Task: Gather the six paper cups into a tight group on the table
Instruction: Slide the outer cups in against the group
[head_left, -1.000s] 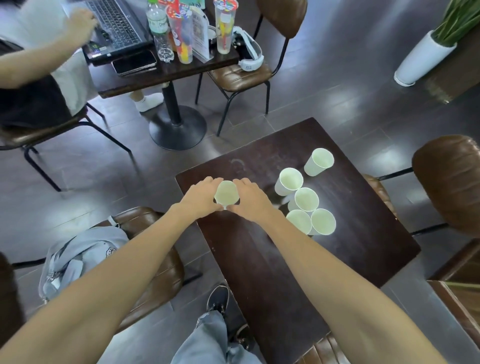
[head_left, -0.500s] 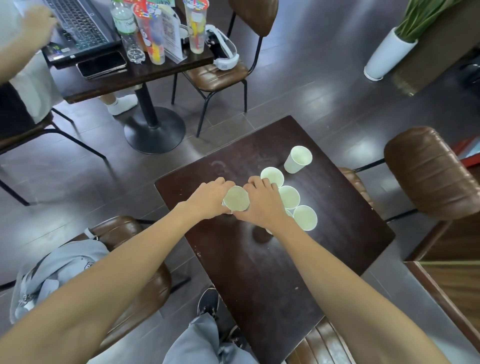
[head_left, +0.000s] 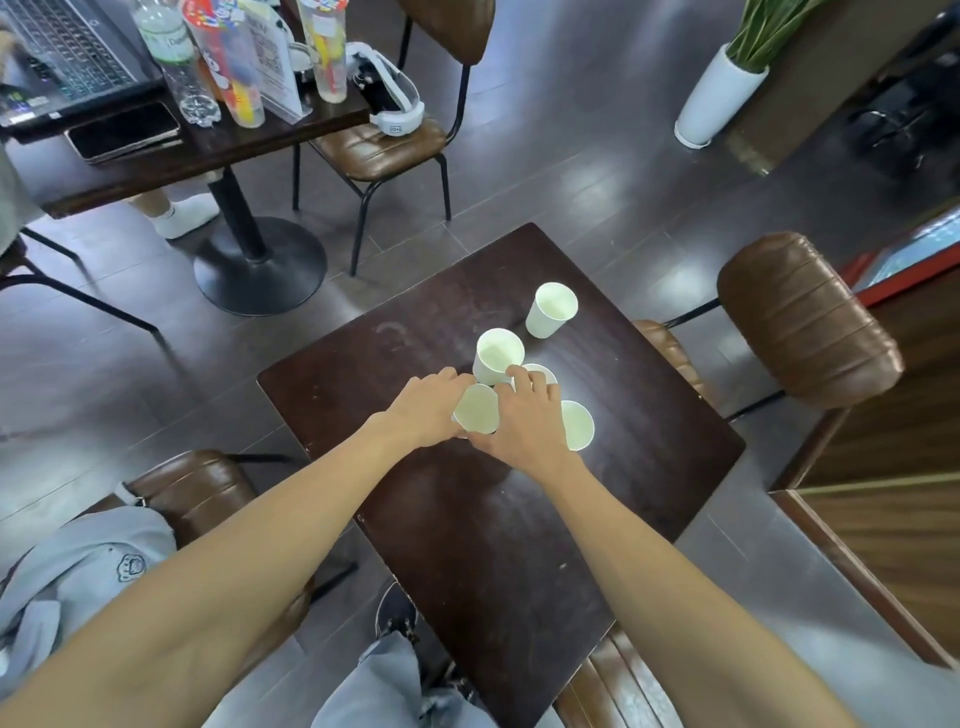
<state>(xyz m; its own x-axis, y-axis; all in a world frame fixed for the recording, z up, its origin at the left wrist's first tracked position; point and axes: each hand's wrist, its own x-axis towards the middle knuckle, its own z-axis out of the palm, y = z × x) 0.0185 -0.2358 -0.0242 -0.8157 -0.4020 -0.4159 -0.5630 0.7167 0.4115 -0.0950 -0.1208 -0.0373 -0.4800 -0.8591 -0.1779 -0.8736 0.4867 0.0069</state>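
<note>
White paper cups stand on a dark square table (head_left: 649, 447). My left hand (head_left: 426, 410) and my right hand (head_left: 524, 421) clasp one cup (head_left: 477, 409) between them from both sides. It sits against the cluster: a cup (head_left: 497, 353) just behind it, a cup (head_left: 540, 371) partly under my right fingers, and a cup (head_left: 577, 423) to the right of my right hand. Another cup of the cluster is hidden beneath my right hand. One cup (head_left: 551, 307) stands apart, farther back and to the right.
Brown padded chairs stand to the right (head_left: 805, 322), left (head_left: 197, 488) and beyond the table (head_left: 384, 140). A second table (head_left: 171, 156) at the back left carries a laptop, bottles and tumblers. A grey bag (head_left: 78, 577) lies on the left chair. A white planter (head_left: 719, 93) stands far right.
Both hands have slid the held cup to the right across the table, from apart on the left to touching the cluster. The view has shifted as my head moved.
</note>
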